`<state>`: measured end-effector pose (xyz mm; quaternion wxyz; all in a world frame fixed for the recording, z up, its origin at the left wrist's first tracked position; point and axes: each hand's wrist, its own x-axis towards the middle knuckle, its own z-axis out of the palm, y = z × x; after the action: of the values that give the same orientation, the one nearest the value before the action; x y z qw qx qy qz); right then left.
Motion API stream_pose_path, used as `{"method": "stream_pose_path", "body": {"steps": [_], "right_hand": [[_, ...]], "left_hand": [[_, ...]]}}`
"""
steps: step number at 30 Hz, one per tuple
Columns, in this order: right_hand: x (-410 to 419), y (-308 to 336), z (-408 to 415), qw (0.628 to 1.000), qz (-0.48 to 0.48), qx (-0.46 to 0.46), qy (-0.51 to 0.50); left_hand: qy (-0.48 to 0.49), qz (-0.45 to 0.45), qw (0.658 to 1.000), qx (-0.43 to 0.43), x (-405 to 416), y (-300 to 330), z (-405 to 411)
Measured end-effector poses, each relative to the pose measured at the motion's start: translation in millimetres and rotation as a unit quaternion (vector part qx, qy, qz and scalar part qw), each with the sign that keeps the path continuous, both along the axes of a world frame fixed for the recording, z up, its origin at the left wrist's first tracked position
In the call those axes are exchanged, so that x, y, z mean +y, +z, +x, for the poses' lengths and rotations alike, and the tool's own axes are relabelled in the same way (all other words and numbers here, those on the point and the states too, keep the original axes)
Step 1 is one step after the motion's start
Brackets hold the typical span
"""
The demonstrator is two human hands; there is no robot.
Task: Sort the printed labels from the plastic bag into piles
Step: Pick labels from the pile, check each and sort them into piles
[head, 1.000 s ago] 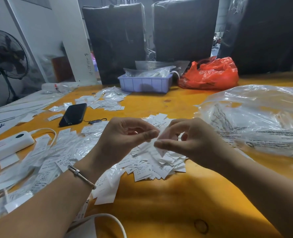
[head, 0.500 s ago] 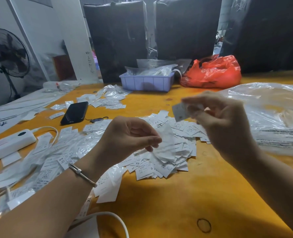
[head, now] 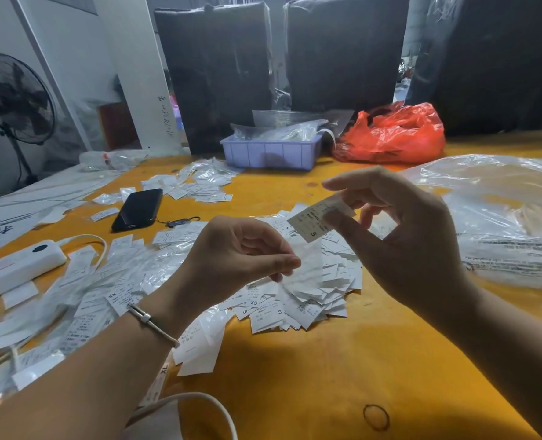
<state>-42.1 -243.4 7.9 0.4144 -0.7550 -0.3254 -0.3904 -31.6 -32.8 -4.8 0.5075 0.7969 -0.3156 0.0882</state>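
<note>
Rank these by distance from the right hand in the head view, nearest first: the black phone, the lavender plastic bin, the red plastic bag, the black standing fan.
1. Red plastic bag: behind the right hand, at the table's far edge.
2. Lavender plastic bin: far edge, left of the red bag; close to the bag's distance, so this order is only tentative.
3. Black phone: flat on the table, well to the left.
4. Black standing fan: off the table, far left.

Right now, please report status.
Right hand pinches an S label. Left hand holds a small clear sleeve. Label pile below; nothing blocking.
</note>
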Motion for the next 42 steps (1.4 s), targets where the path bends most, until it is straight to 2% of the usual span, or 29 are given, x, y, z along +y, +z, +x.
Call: {"method": "stream_pose_path", "body": {"steps": [11,21,30,37,42], "right_hand": [[-2,-3,5,0.993,-0.109,0.038,0.022],[-6,-4,10,0.985,-0.108,0.114,0.068],[-1,-5,7,0.979,-0.028,0.178,0.098],[4,-11,6,0.963,-0.066,0.235,0.113],[2,-9,8,0.951,0.028,0.277,0.134]], "left_hand": [[-0.016,0.003,1.000,0.016,1,-1,0],[-0.022,0.021,0.999,0.019,1,-3,2],[-0.025,0.022,0.998,0.053,0,-3,2],[-0.010,0.020,0.997,0.074,1,-4,3],[0.000,0.018,0.997,0.080,-2,-4,4]]}}
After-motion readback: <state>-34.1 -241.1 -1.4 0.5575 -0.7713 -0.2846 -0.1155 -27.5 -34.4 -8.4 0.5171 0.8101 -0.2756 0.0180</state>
